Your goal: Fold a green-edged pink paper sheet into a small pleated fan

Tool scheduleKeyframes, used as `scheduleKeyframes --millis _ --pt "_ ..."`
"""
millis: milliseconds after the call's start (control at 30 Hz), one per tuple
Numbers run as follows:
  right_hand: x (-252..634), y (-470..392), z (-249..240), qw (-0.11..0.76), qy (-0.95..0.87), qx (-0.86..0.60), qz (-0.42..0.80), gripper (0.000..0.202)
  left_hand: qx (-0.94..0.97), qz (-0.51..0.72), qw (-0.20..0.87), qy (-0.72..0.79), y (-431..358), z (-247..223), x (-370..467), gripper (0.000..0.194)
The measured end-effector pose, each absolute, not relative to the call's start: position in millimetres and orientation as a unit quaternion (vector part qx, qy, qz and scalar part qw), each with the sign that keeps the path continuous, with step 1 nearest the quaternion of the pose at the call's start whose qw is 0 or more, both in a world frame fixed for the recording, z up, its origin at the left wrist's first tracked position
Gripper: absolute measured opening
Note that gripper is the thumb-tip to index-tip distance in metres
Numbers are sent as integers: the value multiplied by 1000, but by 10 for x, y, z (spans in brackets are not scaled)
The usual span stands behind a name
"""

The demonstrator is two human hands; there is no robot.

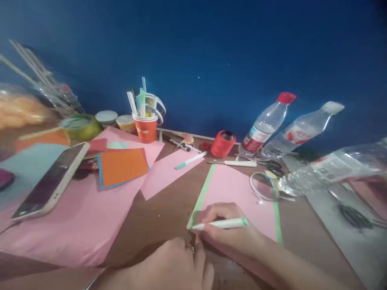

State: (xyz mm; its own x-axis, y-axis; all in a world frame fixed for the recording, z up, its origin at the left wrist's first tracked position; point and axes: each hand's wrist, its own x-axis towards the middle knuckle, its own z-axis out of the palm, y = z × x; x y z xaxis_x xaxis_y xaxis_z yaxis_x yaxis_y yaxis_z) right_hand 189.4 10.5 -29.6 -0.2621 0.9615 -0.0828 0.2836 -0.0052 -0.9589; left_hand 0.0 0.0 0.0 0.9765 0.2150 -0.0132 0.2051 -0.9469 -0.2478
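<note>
Gripping near the writing end was the hold in use: the right hand [229,238] had its thumb and fingers closed around a white marker [226,224], with the green end pointing away to the right. The left hand [175,264] lay just beside it, fingers curled together; whether they pinched the paper could not be told.

The pink sheet [232,185] lay flat on the bench [151,217], partly beneath the right hand, with a green strip [205,187] along its left edge and another green strip [277,221] at its right. The marker tip was at the left strip's near end — contact could not be confirmed.

Handling, as judged: the marker was light, stiff and smooth, best held on the lower barrel, clear of the tip. The sheet was light and flexible, liable to slide or crease; flat fingertip pressure near an edge suited it better than a pinch, clear of any wet ink. A clear ring [251,186] overlapped its far right part, and a white-handled tool [240,163] lay just beyond the far edge — both potential snags if the sheet were turned.
</note>
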Motion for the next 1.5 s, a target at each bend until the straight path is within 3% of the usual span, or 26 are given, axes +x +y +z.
scheduleKeyframes --millis 233,367,467,633,833,1500 --pt "1936 163 -202 343 -602 -494 526 14 -987 16 122 -99 2 75 13 8" --pt "1917 155 -182 359 -590 -540 482 10 -987 16 126 -97 -3 49 -5 4" --pt "1903 145 -179 344 -595 -488 538 12 -987 15 125 -98 -1 35 -8 7" --pt "1909 142 -173 338 -609 -509 506 6 -987 12 129 -96 7 34 5 10" --pt "1902 144 -157 336 -601 -472 550 8 -987 7 128 -101 4 28 2 14" --pt "1856 127 -137 309 -619 -507 514 1 -986 -3 138 -98 5 49 -11 11"
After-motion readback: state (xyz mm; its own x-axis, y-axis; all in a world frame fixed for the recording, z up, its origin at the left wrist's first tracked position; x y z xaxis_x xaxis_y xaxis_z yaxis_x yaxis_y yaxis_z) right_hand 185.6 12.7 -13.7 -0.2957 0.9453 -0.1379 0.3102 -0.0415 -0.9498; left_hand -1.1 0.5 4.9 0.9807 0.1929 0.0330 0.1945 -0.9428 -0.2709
